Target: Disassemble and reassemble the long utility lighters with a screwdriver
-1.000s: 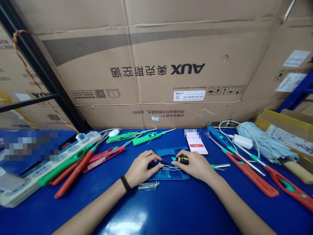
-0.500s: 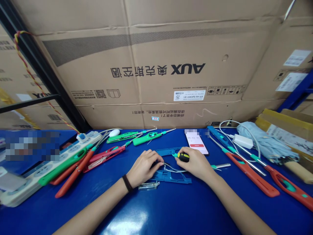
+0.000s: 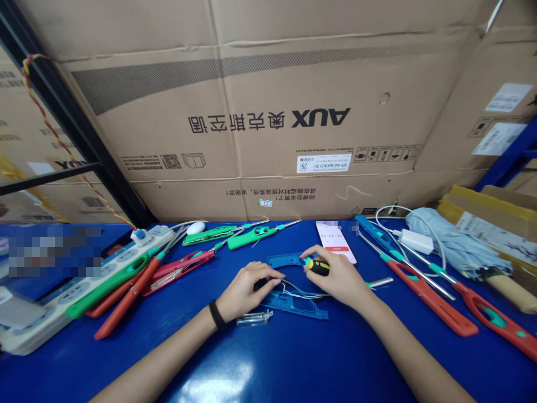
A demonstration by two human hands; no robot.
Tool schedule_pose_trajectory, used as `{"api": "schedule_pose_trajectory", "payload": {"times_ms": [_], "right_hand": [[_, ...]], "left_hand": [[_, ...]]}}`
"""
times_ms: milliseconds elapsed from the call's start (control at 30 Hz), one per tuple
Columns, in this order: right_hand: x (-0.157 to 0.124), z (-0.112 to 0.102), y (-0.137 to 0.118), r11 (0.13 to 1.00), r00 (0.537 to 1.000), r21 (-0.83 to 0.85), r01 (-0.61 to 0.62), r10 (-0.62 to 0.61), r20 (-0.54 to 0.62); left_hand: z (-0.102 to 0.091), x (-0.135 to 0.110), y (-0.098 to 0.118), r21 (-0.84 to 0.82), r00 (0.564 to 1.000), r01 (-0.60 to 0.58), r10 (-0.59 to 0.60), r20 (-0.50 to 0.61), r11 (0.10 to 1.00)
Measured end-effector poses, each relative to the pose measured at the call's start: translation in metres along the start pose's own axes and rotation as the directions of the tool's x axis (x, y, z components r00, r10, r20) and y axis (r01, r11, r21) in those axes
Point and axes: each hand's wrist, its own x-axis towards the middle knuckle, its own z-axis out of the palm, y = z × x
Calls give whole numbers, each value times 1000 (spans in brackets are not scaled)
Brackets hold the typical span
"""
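Note:
My right hand (image 3: 342, 274) is closed around a short yellow-and-black screwdriver handle (image 3: 318, 267). A small teal piece (image 3: 307, 260) shows at its fingertips, beside one blue lighter shell half (image 3: 283, 261). My left hand (image 3: 247, 285) is closed, with thumb and forefinger pinched at the end of the thin wires (image 3: 293, 290); I cannot tell exactly what is between them. The other blue shell half (image 3: 300, 307) lies below the wires, partly under my left hand. A clear fuel tank (image 3: 252, 318) lies in front of it. A metal lighter tube (image 3: 381, 282) sticks out past my right wrist.
Green lighters (image 3: 251, 238) and a red opened lighter (image 3: 180, 271) lie left, near a white power strip (image 3: 62, 299). A phone (image 3: 335, 240) showing a timer lies behind my right hand. Orange lighters (image 3: 436, 302) and a folded umbrella (image 3: 453, 240) are on the right.
My right hand has shifted slightly with the screwdriver, whose handle is turned a little more sideways. The left fingers have moved slightly right along the wires. The lower shell half has tilted slightly.

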Motion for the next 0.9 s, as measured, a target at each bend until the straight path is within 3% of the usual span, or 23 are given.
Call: {"api": "schedule_pose_trajectory", "payload": {"times_ms": [167,433,700,900], "right_hand": [[-1,1,-1,1000,999,9,12,-13,50],[-1,0,-3,993,993,-117,12,2,122],[0,1,2,995,990,-103,-5,19,138],[0,-1,5,983,990,-180,25,0,138]], "left_hand": [[5,-1,7,-14,994,74,-74,-77,997],[12,-1,9,-78,994,87,-92,-54,993],[13,1,4,40,992,91,-87,-93,995],[5,1,-5,124,988,117,-102,-117,985]]}}
